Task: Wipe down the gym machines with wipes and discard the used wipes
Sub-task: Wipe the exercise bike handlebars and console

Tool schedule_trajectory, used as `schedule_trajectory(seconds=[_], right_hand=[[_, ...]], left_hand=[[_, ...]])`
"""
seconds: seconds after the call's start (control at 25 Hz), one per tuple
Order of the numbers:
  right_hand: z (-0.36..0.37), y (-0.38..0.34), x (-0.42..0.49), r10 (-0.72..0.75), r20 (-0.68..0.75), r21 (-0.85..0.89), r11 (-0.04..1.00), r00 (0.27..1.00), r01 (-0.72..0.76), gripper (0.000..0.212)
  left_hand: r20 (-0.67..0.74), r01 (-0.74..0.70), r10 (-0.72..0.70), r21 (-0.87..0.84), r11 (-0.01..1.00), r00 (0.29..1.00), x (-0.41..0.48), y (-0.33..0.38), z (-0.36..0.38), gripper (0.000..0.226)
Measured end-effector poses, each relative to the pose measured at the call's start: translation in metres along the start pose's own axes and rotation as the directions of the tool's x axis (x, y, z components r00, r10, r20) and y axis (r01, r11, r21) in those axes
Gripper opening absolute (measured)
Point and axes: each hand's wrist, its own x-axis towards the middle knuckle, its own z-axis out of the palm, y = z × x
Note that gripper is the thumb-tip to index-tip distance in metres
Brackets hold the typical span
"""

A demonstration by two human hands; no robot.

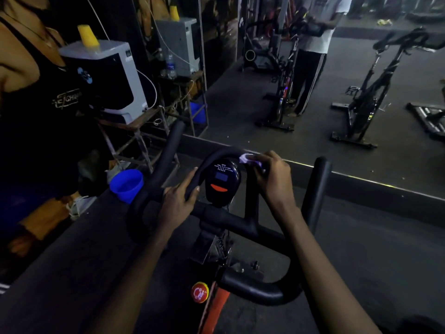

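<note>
Wiping the top of the spin bike's inner bar

The right hand (pixel 274 179) has its fingers curled over a crumpled white wipe (pixel 248 159), pinning it against the upper right curve of the handlebar loop (pixel 216 154). The left hand (pixel 179 200) is wrapped round the left side of that same loop, with the thumb on the inner side. The little oval console (pixel 222 182) sits right between the two hands, with a blank screen and an orange button. The outer handlebar horns (pixel 317 189) stick up on either side. Down near the frame there's a red knob (pixel 199 292). A blue tub (pixel 126 185) shows just past the left horn. Further left, a water purifier (pixel 106 78) with yellow cups (pixel 88 36) stacked on top sits on a stand. A big wall mirror (pixel 240 116) is straight ahead.
</note>
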Motion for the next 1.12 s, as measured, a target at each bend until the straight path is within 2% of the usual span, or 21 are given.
schedule_trajectory(seconds=[0.08,0.2,0.28,0.48,0.56,0.76,0.88,0.96,1.04,1.12], right_hand=[[0.005,0.001,0.006,-0.01,0.008,-0.039,0.999,1.0,0.01,0.019],[0.018,-0.006,0.037,-0.037,0.104,-0.108,0.993,0.994,0.048,0.014],[0.017,-0.01,0.049,-0.065,0.144,-0.084,0.993,0.988,0.077,0.01],[-0.008,0.006,0.021,-0.032,0.069,0.058,0.998,0.997,0.028,0.014],[-0.007,0.012,0.017,0.006,0.081,0.086,0.996,0.997,-0.013,0.017],[0.008,0.0,0.045,0.011,0.096,0.051,0.999,0.995,-0.016,0.017],[0.004,-0.004,0.043,-0.008,0.121,0.041,0.999,0.993,0.003,0.015],[0.0,-0.002,0.04,0.008,0.134,0.036,0.999,0.991,-0.013,0.017],[0.005,-0.003,0.044,0.031,0.16,-0.048,0.999,0.987,-0.024,0.025],[0.011,-0.013,0.054,0.028,0.203,-0.12,0.993,0.979,-0.003,0.026]], left_hand=[[-0.023,0.003,-0.003,0.01,1.0,1.0,0.002,0.001,0.0,0.056],[-0.029,0.02,-0.02,0.023,1.0,0.999,0.001,0.001,0.0,0.056],[-0.013,0.036,-0.036,0.025,0.999,0.999,0.001,0.003,0.0,0.056],[-0.005,0.151,-0.153,0.177,0.973,0.988,-0.002,0.001,0.003,0.058],[0.023,0.218,-0.224,0.164,0.962,0.974,-0.001,0.004,0.0,0.054],[0.047,0.274,-0.29,0.214,0.937,0.956,0.001,0.015,-0.005,0.04],[0.089,0.263,-0.284,0.194,0.945,0.955,-0.001,0.013,-0.008,0.059],[0.121,0.28,-0.303,0.175,0.944,0.945,0.001,0.014,-0.011,0.055],[0.203,0.273,-0.305,0.171,0.947,0.931,0.003,0.007,-0.014,0.045],[0.31,0.239,-0.277,0.155,0.958,0.909,0.003,-0.009,-0.017,0.05]])
